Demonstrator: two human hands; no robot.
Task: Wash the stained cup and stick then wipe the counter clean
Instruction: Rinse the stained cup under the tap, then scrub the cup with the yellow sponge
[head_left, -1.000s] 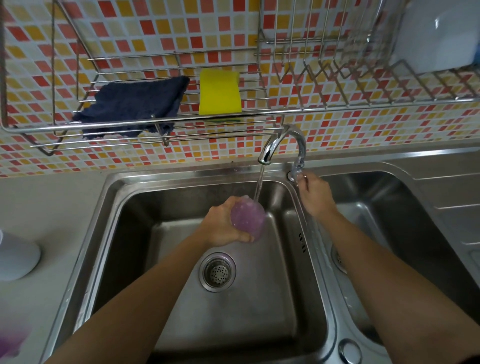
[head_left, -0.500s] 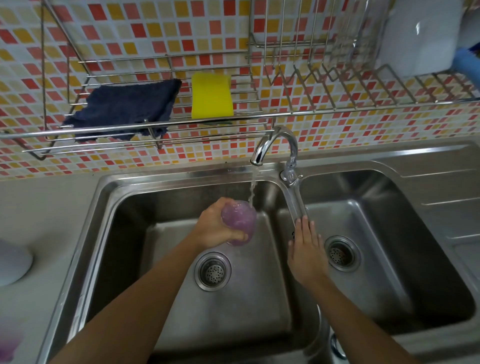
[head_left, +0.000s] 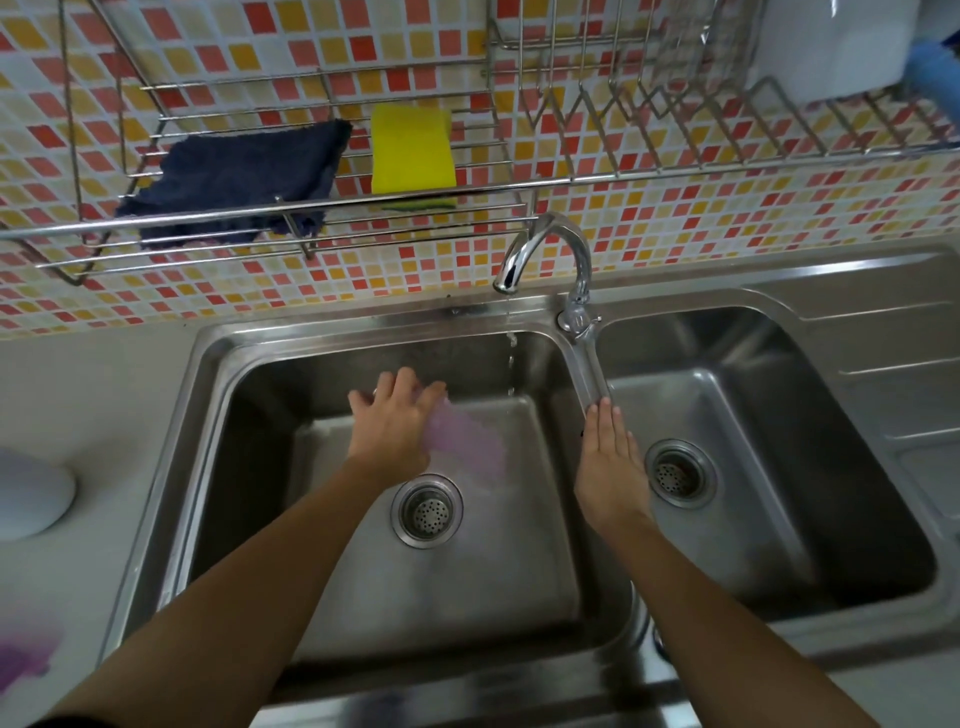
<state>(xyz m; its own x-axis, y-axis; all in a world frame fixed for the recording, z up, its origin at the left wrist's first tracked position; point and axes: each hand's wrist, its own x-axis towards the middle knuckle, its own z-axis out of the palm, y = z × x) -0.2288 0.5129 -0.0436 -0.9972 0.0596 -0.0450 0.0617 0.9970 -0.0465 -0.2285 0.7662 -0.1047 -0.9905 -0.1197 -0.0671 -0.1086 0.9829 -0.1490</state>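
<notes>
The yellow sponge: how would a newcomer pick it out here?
Look above the double sink to the wire rack on the tiled wall. The sponge stands right of a dark blue cloth, the only bright yellow block on the rack.

No text, label, brand, number or sign can be read anywhere in this view.
</notes>
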